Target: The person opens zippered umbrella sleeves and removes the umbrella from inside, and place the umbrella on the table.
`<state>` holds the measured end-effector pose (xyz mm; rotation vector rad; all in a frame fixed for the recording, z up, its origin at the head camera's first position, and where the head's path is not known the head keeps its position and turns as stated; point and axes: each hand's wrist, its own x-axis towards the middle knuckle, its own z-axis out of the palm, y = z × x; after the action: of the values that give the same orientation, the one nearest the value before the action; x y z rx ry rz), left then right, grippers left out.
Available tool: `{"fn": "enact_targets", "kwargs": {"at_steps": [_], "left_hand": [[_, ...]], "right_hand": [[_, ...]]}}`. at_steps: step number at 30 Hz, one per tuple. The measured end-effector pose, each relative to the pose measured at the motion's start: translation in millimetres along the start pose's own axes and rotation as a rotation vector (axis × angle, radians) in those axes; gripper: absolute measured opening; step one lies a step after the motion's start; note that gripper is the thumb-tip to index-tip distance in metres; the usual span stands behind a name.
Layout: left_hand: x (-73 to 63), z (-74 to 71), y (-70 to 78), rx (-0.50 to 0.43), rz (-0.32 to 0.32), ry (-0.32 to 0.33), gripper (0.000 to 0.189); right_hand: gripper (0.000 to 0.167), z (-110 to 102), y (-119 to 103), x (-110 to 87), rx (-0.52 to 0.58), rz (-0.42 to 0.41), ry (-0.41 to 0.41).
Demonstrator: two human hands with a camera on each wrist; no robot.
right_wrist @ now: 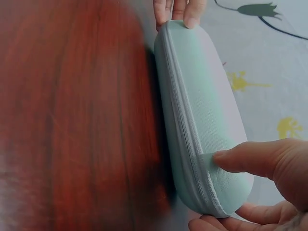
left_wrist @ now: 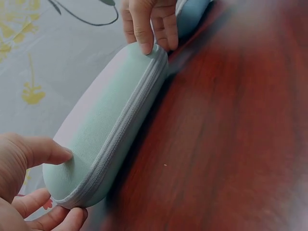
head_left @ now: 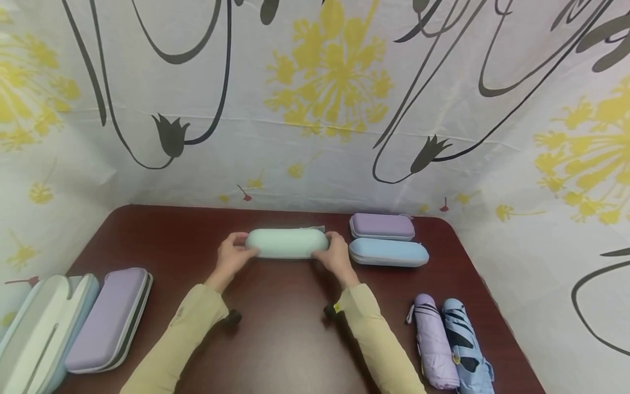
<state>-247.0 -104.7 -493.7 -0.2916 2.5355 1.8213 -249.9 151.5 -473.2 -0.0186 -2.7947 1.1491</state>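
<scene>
A mint-green zippered case (head_left: 287, 243) with rounded ends lies lengthwise between my two hands near the back of the table. My left hand (head_left: 232, 255) grips its left end, and my right hand (head_left: 338, 255) grips the right end. In the left wrist view, the left thumb presses the top of the case (left_wrist: 103, 122) while the other fingers curl beneath its end. The right wrist view shows the right thumb on the case's top (right_wrist: 207, 101) and fingers under the near end. A grey zipper runs along the side, closed.
Right of the green case lie a purple case (head_left: 382, 226) and a light-blue case (head_left: 389, 252). A folded purple umbrella (head_left: 435, 342) and a blue umbrella (head_left: 466, 345) lie at front right. At left are a larger purple case (head_left: 109, 320) and an open pale case (head_left: 46, 334).
</scene>
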Motion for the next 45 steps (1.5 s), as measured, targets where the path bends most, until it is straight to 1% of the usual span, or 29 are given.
{"fn": "enact_targets", "kwargs": {"at_steps": [4,10,16,19,26,30,35,39,43,45], "left_hand": [[-9.7,-3.7,-4.0,0.032,0.015,-0.003,0.053],[-28.5,-7.7,-6.3,0.079,0.032,-0.033,0.053],[-45.2,-10.8,-5.4,0.109,0.037,-0.03,0.051],[-52.4,-11.4,-5.4,0.128,0.029,-0.035,0.051],[-70.0,-12.9,-3.8,0.159,0.029,-0.048,0.051],[-78.9,-15.7,-1.4,0.181,0.031,-0.066,0.052],[-86.0,-18.2,-2.6,0.185,0.04,-0.095,0.052],[-89.4,-19.6,-5.8,0.178,0.066,-0.103,0.052],[-91.4,-20.4,-8.2,0.202,0.098,-0.119,0.051],[-91.8,-20.6,-8.8,0.215,0.128,-0.132,0.05]], "right_hand": [[0.06,-2,0,-13.0,-0.004,-0.01,-0.01],[0.059,-7,1,-33.9,0.011,-0.005,-0.024],[0.057,-11,2,-52.0,-0.012,-0.048,-0.04],[0.056,-14,3,-58.8,-0.023,-0.058,-0.045],[0.055,-21,6,-72.4,-0.044,-0.029,-0.096],[0.056,-24,6,-80.6,-0.049,-0.053,-0.103],[0.054,-26,7,-89.2,-0.069,-0.059,-0.098],[0.054,-27,7,-95.0,-0.073,-0.062,-0.105],[0.052,-29,9,-98.8,-0.059,-0.076,-0.11],[0.05,-31,12,-99.0,-0.042,-0.093,-0.118]]}}
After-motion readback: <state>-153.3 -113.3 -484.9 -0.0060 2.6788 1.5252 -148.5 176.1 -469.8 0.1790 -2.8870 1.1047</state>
